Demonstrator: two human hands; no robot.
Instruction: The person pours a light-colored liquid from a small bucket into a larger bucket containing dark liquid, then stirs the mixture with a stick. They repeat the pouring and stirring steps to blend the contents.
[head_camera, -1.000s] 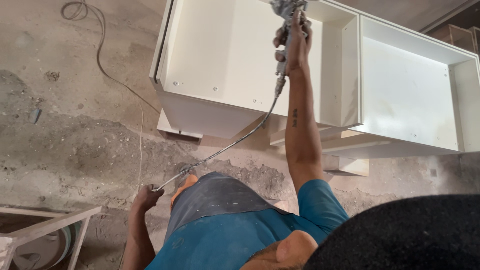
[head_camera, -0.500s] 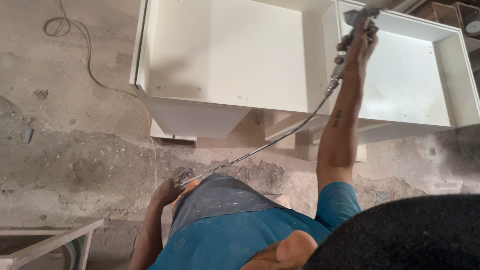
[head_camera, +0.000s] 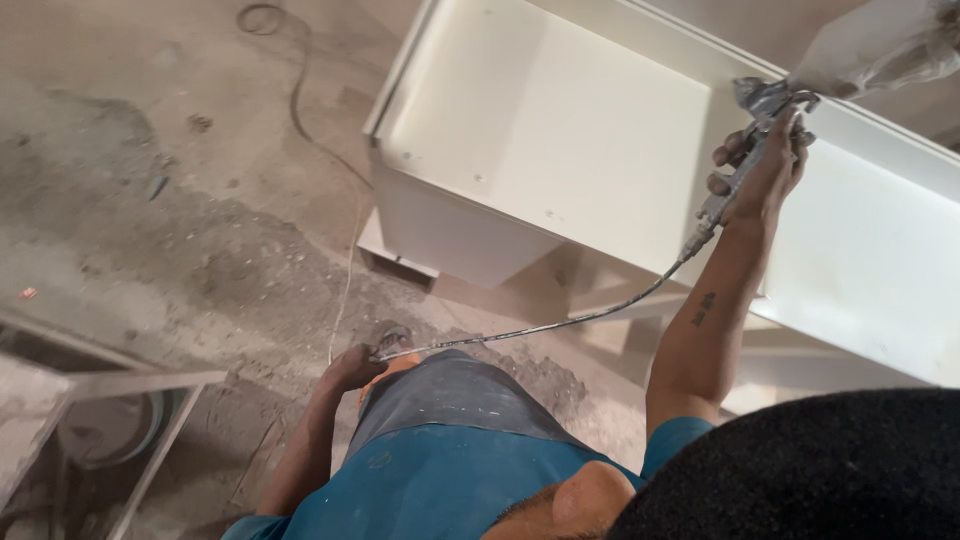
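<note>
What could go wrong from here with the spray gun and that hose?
The hose runs taut from the left hand to the spray gun in the right hand; a tug might jerk the aim off the white cabinet. The floor cable could catch a foot.

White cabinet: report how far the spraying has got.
Done, by the look of it: the white cabinet's open compartment looks evenly white. In hand: the right hand holds the spray gun raised over the cabinet; the left hand holds its hose. What is left cannot be told, since wet and dry paint look alike.
</note>
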